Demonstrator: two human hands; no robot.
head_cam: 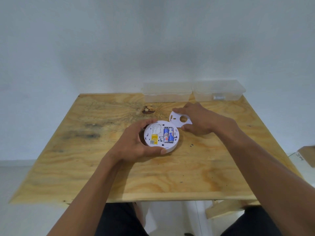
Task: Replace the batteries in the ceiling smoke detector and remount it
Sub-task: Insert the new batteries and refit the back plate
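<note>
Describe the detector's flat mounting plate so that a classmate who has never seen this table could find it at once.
Start at the plywood table and find the round white smoke detector in the left hand, batteries showing. Just behind it to the right, under the right hand, lies the mounting plate: thin, flat, white, with one large round hole.
</note>
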